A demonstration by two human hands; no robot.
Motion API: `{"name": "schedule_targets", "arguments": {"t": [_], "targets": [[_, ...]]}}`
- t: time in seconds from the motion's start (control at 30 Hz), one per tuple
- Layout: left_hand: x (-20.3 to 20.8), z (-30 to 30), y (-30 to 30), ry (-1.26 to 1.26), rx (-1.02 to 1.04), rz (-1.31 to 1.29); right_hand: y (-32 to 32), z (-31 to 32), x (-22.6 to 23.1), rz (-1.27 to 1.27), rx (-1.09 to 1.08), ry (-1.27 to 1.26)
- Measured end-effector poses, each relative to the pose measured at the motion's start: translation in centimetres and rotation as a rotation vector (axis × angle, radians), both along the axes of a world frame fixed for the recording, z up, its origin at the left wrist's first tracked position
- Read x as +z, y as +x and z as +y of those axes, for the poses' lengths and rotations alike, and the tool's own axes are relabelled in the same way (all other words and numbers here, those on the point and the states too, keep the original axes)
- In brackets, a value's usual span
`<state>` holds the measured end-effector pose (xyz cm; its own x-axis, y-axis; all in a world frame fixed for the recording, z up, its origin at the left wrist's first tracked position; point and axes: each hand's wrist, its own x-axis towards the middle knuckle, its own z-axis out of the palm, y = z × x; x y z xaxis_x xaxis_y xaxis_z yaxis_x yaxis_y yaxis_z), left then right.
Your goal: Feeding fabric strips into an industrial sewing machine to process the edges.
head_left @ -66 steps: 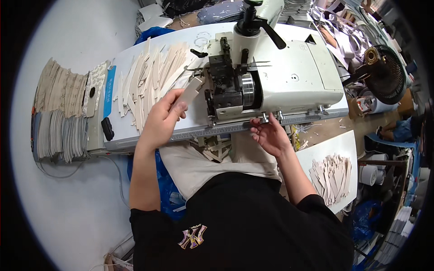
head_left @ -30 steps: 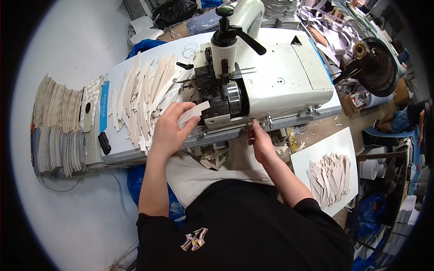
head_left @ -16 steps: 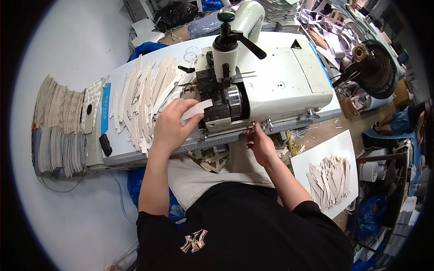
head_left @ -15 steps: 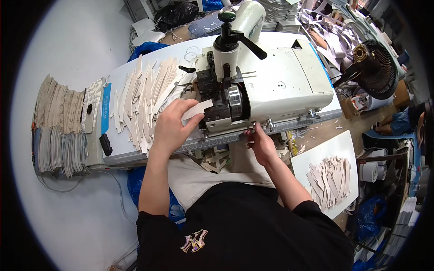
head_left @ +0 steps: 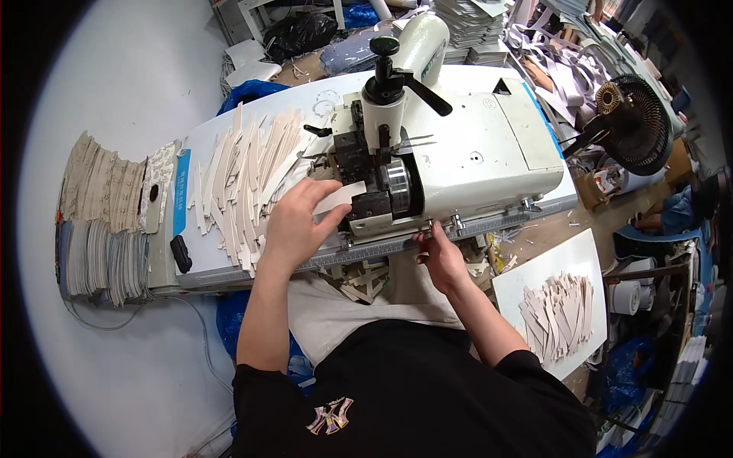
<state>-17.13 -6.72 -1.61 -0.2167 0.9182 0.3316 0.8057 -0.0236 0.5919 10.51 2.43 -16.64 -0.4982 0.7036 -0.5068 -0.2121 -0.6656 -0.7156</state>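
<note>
My left hand [head_left: 299, 225] pinches a pale beige strip [head_left: 343, 197] between thumb and fingers. The strip's far end lies against the dark metal feed part of a white skiving machine [head_left: 481, 156], just left of its shiny roller [head_left: 398, 187]. Under the machine's front edge, my right hand [head_left: 444, 263] is closed, with the thumb up against a small metal knob [head_left: 428, 227]; its other fingers are partly hidden. A loose heap of similar strips [head_left: 248, 179] lies on the white tabletop left of my left hand.
More cut strips [head_left: 561, 317] lie on a white board at my right. A black fan [head_left: 630, 126] stands beyond the machine's right end. Stacked sheets [head_left: 103, 259] are at the far left. A black lever [head_left: 427, 95] juts out above the machine. Scraps fill the space below the table's front edge.
The whole scene sits slightly lower in the picture. Both hands keep nearly the same places at the machine, the left still holding the strip.
</note>
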Motion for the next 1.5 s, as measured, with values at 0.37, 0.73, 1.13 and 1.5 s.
{"name": "schedule_targets", "arguments": {"t": [0.37, 0.73, 1.13, 1.5], "targets": [[-0.4, 0.7, 0.0, 0.044, -0.021, 0.036, -0.2, -0.1, -0.9, -0.019, -0.042, 0.035], [0.3, 1.2, -0.3, 0.021, -0.022, 0.054, 0.7, -0.8, 2.6, -0.136, 0.221, -0.125], [1.0, 3.7, -1.0, -0.02, -0.103, 0.178, -2.7, 5.2, 13.5, -0.562, 0.085, 1.528], [-0.1, 5.8, -0.5, 0.018, -0.084, 0.12, -4.4, 9.5, 13.5, -0.704, -0.026, 1.496]]}}
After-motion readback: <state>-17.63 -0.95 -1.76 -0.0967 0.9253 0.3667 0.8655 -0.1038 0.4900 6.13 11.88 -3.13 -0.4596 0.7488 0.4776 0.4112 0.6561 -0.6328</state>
